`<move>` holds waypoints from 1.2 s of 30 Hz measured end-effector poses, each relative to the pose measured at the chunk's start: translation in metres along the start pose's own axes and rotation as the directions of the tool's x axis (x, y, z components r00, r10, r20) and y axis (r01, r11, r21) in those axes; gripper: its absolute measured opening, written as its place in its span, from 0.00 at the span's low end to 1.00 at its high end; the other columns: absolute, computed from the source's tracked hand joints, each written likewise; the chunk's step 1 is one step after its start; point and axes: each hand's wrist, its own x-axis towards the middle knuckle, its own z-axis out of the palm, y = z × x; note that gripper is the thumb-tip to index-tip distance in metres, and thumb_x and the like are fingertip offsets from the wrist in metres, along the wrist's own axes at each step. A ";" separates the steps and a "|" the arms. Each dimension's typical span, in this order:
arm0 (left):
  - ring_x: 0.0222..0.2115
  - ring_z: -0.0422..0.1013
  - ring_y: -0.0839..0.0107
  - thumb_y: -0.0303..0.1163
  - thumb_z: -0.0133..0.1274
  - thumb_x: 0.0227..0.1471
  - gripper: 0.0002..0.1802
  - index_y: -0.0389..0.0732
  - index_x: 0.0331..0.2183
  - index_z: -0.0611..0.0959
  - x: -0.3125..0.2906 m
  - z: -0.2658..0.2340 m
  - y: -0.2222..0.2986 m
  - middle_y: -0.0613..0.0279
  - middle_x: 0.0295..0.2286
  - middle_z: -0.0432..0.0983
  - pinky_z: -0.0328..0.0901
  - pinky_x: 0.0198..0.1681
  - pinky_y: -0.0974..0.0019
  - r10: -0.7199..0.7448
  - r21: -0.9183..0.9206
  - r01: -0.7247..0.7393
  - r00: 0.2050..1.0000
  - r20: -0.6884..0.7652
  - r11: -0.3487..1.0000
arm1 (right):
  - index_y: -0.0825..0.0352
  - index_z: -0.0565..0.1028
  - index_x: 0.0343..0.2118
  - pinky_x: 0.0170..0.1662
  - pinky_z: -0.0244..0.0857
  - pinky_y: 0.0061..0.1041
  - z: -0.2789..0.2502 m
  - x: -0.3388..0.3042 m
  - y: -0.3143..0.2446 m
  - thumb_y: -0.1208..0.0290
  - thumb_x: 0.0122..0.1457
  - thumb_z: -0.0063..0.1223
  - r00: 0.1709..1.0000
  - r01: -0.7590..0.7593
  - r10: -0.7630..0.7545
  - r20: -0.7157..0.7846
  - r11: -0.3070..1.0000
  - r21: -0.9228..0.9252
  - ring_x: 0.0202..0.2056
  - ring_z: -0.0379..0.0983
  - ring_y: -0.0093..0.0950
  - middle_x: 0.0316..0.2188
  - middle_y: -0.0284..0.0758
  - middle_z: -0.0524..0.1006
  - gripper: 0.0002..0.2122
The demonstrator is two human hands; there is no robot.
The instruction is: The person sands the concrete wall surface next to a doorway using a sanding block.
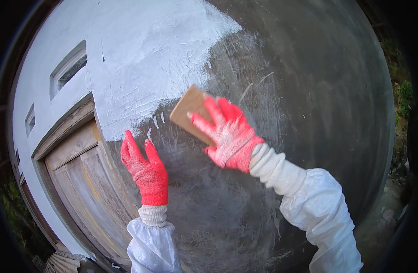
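Note:
My right hand (231, 134), in a red glove smeared with white, grips a flat tan rectangular block (191, 107) and holds it at the grey wall (304, 123). The block looks like wood or a sanding block; I cannot tell which. It sits tilted just below the lower edge of the white coating (150, 59). Lower left of it, my left hand (147, 168) is raised in a red glove, its fingers apart and holding nothing. Those fingertips are close to the white coating's edge; whether they touch the wall is unclear.
A weathered wooden door (81, 177) in a wooden frame stands at the left. Above it, a small recessed opening (70, 70) cuts into the white wall, with another farther left. Green plants (405, 98) grow beyond the wall at the right.

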 end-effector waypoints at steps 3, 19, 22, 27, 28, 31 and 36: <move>0.63 0.57 0.49 0.28 0.54 0.61 0.33 0.37 0.65 0.65 -0.001 0.008 -0.006 0.47 0.60 0.64 0.53 0.66 0.51 0.224 0.061 -0.225 0.974 0.020 0.972 | 0.52 0.63 0.67 0.63 0.55 0.50 -0.034 0.050 0.085 0.53 0.52 0.62 0.930 -0.310 0.261 -0.260 0.936 -0.169 0.59 0.61 0.49 0.67 0.47 0.56 0.38; 0.64 0.57 0.47 0.23 0.53 0.58 0.30 0.35 0.61 0.70 -0.004 0.017 -0.021 0.46 0.61 0.63 0.53 0.66 0.50 0.335 0.020 -0.336 0.942 0.006 0.942 | 0.49 0.65 0.66 0.64 0.60 0.43 -0.056 0.096 0.146 0.55 0.51 0.62 0.859 -0.421 0.344 -0.380 0.896 -0.143 0.62 0.60 0.50 0.68 0.45 0.56 0.36; 0.63 0.58 0.47 0.23 0.54 0.57 0.29 0.36 0.61 0.71 -0.003 0.012 -0.031 0.46 0.61 0.63 0.54 0.66 0.50 0.332 0.027 -0.332 0.943 0.015 0.943 | 0.49 0.66 0.65 0.64 0.60 0.44 -0.038 0.098 0.129 0.55 0.52 0.62 0.901 -0.316 0.253 -0.351 0.939 -0.133 0.62 0.61 0.49 0.67 0.45 0.57 0.35; 0.63 0.58 0.47 0.23 0.54 0.56 0.30 0.36 0.61 0.72 -0.003 0.000 -0.042 0.46 0.61 0.63 0.54 0.66 0.50 0.325 0.059 -0.327 0.945 0.046 0.943 | 0.43 0.67 0.65 0.64 0.62 0.46 -0.014 0.039 0.051 0.58 0.45 0.69 0.913 0.401 -0.395 0.100 0.914 -0.055 0.61 0.62 0.53 0.65 0.48 0.61 0.40; 0.63 0.58 0.46 0.24 0.56 0.55 0.31 0.37 0.61 0.72 -0.003 0.001 -0.042 0.47 0.61 0.63 0.55 0.65 0.48 0.323 0.046 -0.325 0.945 0.041 0.945 | 0.42 0.65 0.66 0.64 0.62 0.45 -0.017 0.051 0.063 0.56 0.48 0.67 0.946 0.324 -0.324 0.018 0.941 -0.095 0.60 0.62 0.52 0.66 0.46 0.59 0.38; 0.62 0.58 0.45 0.25 0.57 0.54 0.32 0.39 0.61 0.72 -0.002 0.010 -0.035 0.47 0.61 0.64 0.55 0.65 0.47 0.323 0.002 -0.323 0.946 0.028 0.946 | 0.45 0.61 0.68 0.67 0.58 0.42 -0.039 0.104 0.121 0.53 0.54 0.61 0.974 -0.134 0.094 -0.205 0.972 -0.192 0.64 0.59 0.52 0.70 0.44 0.55 0.37; 0.63 0.58 0.50 0.23 0.54 0.57 0.29 0.37 0.61 0.72 -0.003 0.017 -0.029 0.47 0.61 0.63 0.54 0.66 0.51 0.313 -0.045 -0.312 0.949 0.036 0.949 | 0.44 0.60 0.69 0.66 0.58 0.45 -0.044 0.108 0.143 0.49 0.57 0.57 0.866 -0.456 0.389 -0.314 0.873 -0.176 0.64 0.58 0.51 0.70 0.43 0.54 0.36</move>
